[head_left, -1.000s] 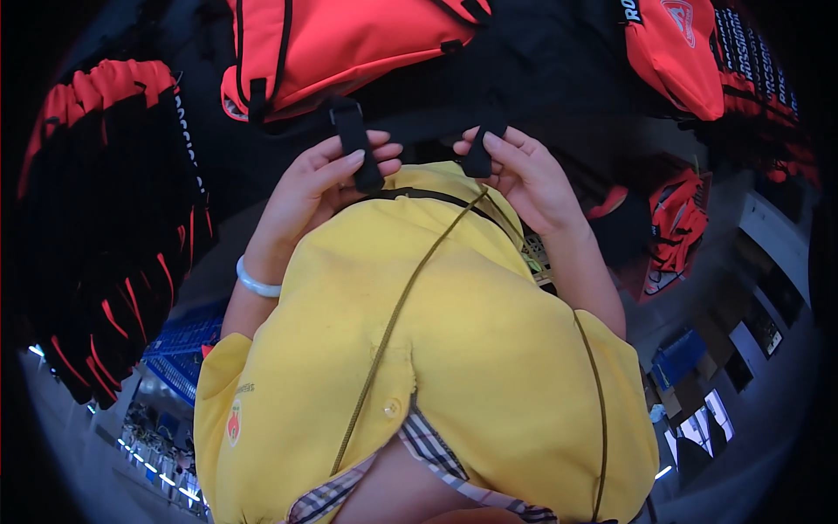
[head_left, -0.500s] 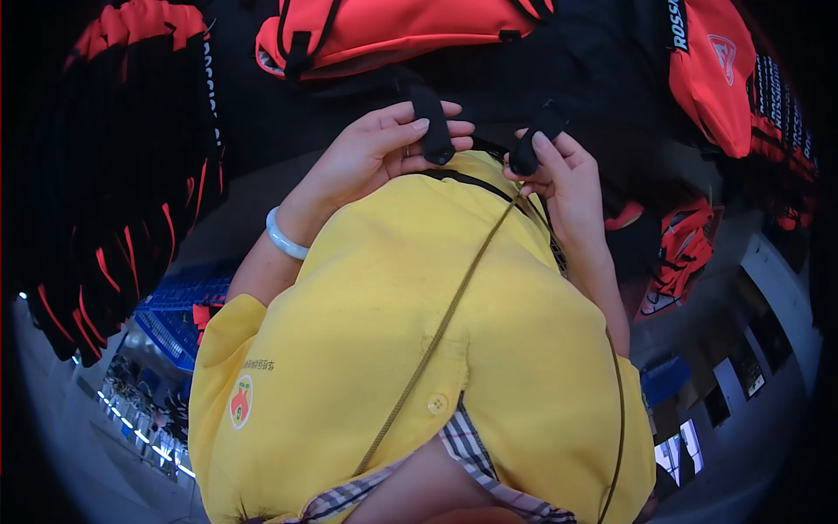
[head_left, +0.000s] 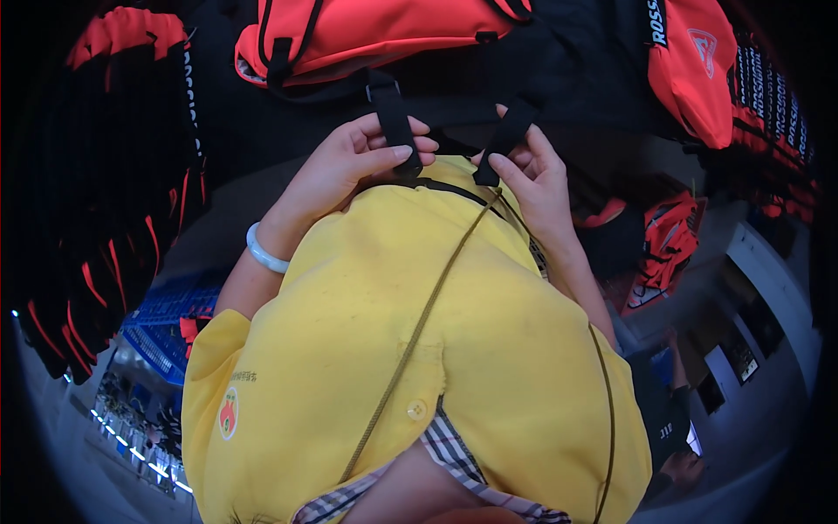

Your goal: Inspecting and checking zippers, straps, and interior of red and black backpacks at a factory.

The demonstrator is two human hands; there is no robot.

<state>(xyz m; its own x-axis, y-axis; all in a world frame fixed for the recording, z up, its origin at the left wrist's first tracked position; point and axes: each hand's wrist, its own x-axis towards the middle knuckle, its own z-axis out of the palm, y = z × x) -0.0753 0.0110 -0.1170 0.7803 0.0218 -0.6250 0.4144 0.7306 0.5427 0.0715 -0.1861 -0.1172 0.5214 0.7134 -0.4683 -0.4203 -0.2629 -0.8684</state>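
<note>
Right hand [head_left: 539, 181] now pinches right strap [head_left: 508, 141], spread flatter; left hand [head_left: 356, 162] grips left strap [head_left: 394, 122], so both stay under control.

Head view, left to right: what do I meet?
Black-and-red pile → pale bracelet → left hand holding a black strap → right hand holding another black strap → red bag at upper right.

Straps [head_left: 394, 127] before a bag [head_left: 384, 39], with a fabric stack [head_left: 113, 166] at left, second bag [head_left: 694, 74] at right.
</note>
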